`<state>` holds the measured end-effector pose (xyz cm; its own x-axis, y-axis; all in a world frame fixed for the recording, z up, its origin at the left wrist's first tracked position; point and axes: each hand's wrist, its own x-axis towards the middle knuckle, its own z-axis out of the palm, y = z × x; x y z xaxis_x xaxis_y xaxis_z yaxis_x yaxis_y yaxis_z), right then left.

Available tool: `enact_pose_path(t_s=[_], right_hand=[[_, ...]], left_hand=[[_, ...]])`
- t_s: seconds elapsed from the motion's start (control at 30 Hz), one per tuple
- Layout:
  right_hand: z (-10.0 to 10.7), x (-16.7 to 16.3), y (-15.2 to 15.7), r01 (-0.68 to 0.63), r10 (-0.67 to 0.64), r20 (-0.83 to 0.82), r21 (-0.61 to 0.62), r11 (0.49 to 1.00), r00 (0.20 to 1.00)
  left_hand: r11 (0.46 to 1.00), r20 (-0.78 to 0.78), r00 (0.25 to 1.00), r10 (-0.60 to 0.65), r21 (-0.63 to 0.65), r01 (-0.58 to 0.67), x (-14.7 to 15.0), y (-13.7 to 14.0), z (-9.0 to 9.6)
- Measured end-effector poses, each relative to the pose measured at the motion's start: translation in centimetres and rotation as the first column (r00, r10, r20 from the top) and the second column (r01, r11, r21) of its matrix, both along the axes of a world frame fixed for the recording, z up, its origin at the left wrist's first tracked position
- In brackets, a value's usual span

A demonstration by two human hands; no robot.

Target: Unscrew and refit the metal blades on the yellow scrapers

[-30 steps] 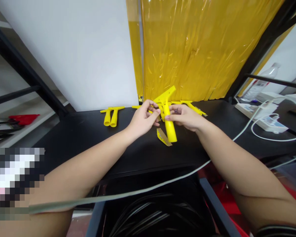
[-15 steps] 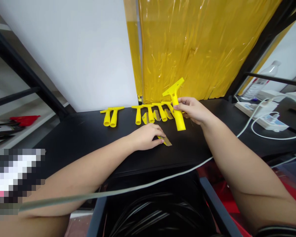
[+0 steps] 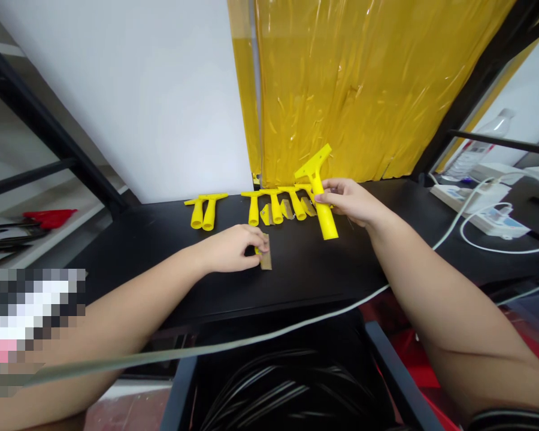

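Note:
My right hand (image 3: 348,200) grips a yellow plastic scraper handle (image 3: 324,212) by its shaft, with the wide T-shaped head tilted up and away. Lower and to the left, my left hand (image 3: 236,248) pinches a small flat piece, the scraper blade cover (image 3: 266,254), brownish grey with a yellow edge, just above or on the black table (image 3: 305,275). Its covered side is hidden by my fingers. Behind my hands lies a row of yellow scraper handles (image 3: 276,209), with several brownish-grey pieces (image 3: 287,209) between them. Two more handles (image 3: 203,212) lie farther left.
A white cable (image 3: 269,334) runs across in front of the table edge. On the right sit white power strips (image 3: 494,218) and a plastic bottle (image 3: 480,146). A white panel (image 3: 161,108) and a yellow film-covered panel (image 3: 363,90) stand behind. Black frame posts flank both sides.
My left hand has moved left with the flat piece, which has turned more upright in view. My right hand still holds the scraper handle almost in the same place.

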<state>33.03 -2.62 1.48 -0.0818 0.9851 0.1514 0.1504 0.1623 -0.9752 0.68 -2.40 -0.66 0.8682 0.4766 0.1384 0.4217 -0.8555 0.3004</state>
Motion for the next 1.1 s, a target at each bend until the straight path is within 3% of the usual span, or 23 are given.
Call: enact_pose_path(t_s=[0.3,0.73,1.1], right_hand=[[-0.4,0.0,0.1,-0.063,0.062,0.046,0.019,0.998,0.997],[-0.4,0.1,0.1,-0.063,0.058,0.091,0.055,0.996,0.994],[-0.7,0.4,0.4,-0.068,0.057,0.157,0.069,0.995,0.986]], left_hand=[[0.982,-0.131,0.973,0.188,0.033,-0.185,-3.8,1.6,1.2],[0.946,-0.229,0.919,0.320,0.022,-0.323,-3.1,8.8,1.0],[0.917,-0.225,0.896,0.384,-0.026,-0.399,-2.5,11.6,1.0]])
